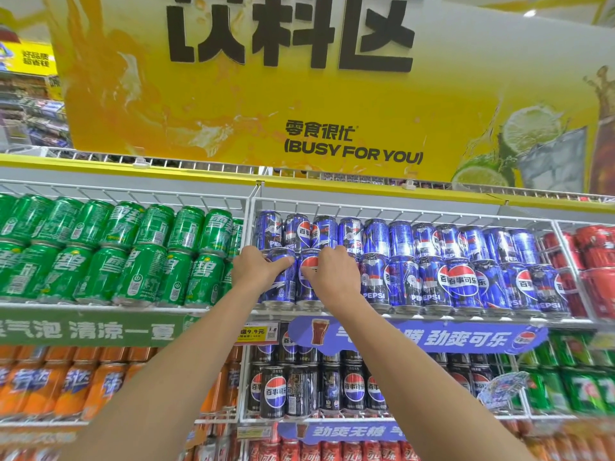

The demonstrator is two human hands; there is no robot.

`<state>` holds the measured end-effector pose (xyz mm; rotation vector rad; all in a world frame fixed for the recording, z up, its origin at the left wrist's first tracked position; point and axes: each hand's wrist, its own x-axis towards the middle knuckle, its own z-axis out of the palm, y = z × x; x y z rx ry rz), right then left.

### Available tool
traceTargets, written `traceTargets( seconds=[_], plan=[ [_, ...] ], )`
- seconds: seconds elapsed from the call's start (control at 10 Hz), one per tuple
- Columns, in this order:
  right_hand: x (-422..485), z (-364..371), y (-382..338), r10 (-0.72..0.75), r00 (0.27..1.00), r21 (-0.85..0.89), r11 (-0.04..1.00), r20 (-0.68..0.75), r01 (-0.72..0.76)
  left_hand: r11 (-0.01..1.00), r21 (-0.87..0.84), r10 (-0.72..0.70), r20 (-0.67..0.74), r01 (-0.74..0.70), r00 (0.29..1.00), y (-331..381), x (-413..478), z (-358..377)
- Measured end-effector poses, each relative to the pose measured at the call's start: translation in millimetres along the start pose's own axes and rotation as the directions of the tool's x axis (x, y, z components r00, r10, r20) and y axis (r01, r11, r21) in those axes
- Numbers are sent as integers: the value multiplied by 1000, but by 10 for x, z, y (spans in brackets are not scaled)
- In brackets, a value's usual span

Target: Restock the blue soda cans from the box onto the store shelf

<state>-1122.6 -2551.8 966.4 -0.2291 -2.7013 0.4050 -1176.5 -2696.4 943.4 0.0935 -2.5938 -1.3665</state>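
Blue aluminium soda cans (pixel 281 277) at frame centre sat gripped, 1 per hand (pixel 254 267) (pixel 332 274); pushing both back flush seemed best.

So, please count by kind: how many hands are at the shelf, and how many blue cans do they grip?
Hands: 2, left hand and right hand
Blue cans gripped: 2
Total: 4
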Motion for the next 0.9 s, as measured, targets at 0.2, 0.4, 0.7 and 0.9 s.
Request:
traceTargets(
  seconds=[0.2,0.4,0.7,0.9],
  plan=[
    [8,18,59,-15,1000,33,999,-10,16,997,59,46,40,-48,998,-23,0,-51],
    [-8,-3,114,-37,999,67,997,6,37,976,95,176,164,-194,970,-95,-6,-165],
    [-122,-198,202,-193,980,-9,981,53,194,634,580,344,381,-511,858,123,-227,-415],
    [-455,-429,366,-235,938,-219,931,254,293,415,708,221,531,-571,818,171,-579,-475]
  ],
)
